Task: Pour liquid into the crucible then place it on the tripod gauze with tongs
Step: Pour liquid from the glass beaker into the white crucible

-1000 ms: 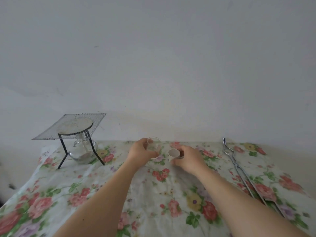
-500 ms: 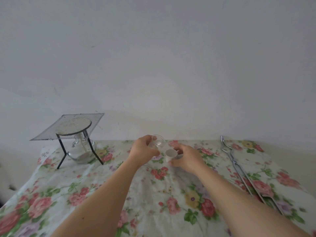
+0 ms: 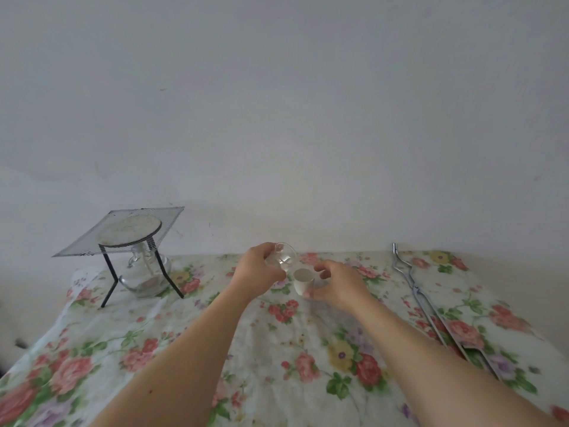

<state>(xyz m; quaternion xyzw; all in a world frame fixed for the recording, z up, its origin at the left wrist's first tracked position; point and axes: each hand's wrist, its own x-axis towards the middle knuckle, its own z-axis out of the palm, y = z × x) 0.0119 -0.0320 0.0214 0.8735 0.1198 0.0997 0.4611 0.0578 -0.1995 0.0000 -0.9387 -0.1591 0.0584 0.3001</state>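
Observation:
My left hand (image 3: 257, 271) grips a small clear glass beaker (image 3: 284, 256), tilted to the right with its mouth just above the crucible. The small white crucible (image 3: 302, 282) stands on the floral cloth, steadied by my right hand (image 3: 337, 285), whose thumb and fingers curl around it. At the far left a black tripod (image 3: 110, 277) carries a square wire gauze (image 3: 123, 231) with a round pale centre. Long metal tongs (image 3: 425, 303) lie on the cloth at the right, untouched.
A clear glass spirit lamp (image 3: 144, 274) sits under the tripod. The table (image 3: 277, 349) is covered by a floral cloth and ends at a plain white wall behind. The cloth's edges drop off at left and right.
My left hand has lifted the beaker and tipped it further toward the crucible. My right hand has stayed around the crucible.

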